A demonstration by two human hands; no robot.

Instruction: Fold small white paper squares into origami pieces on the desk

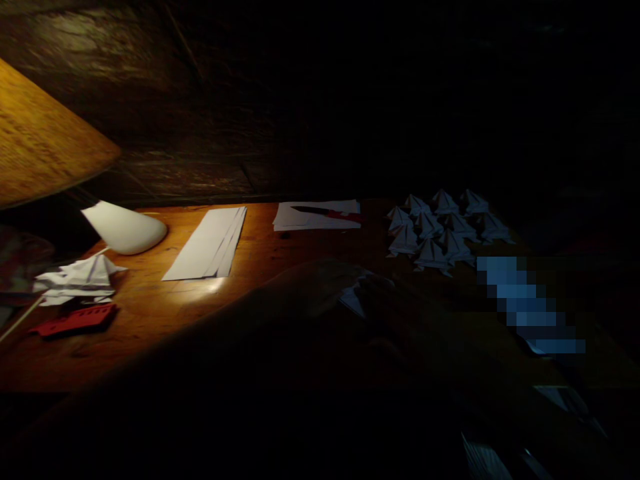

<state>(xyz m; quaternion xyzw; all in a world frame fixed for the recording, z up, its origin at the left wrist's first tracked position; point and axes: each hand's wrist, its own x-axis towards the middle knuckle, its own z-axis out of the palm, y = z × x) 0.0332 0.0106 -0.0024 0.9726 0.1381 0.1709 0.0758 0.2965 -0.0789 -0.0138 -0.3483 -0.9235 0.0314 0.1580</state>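
Deep in shadow near the middle of the table, my left hand (320,287) reaches in from the lower left. It is closed at a small folded white paper (353,301). From the other side my right hand (393,303) meets it, its fingers bent over the same paper. Both hands cover most of the paper, and the darkness blurs the exact finger positions. Behind my right hand stand several folded paper figures (431,227) with pointed tops, grouped in rows. A knife (325,212) with a dark blade and red handle lies on a stack of white paper (285,220).
Long white paper strips (205,243) lie left of centre on the wooden table (145,293). A tilted lamp with a white base (127,228) and yellow shade (45,143) stands at left. Near it are a crumpled-looking folded paper (80,280) and a red object (75,321). A pixelated bluish patch (525,303) shows at right.
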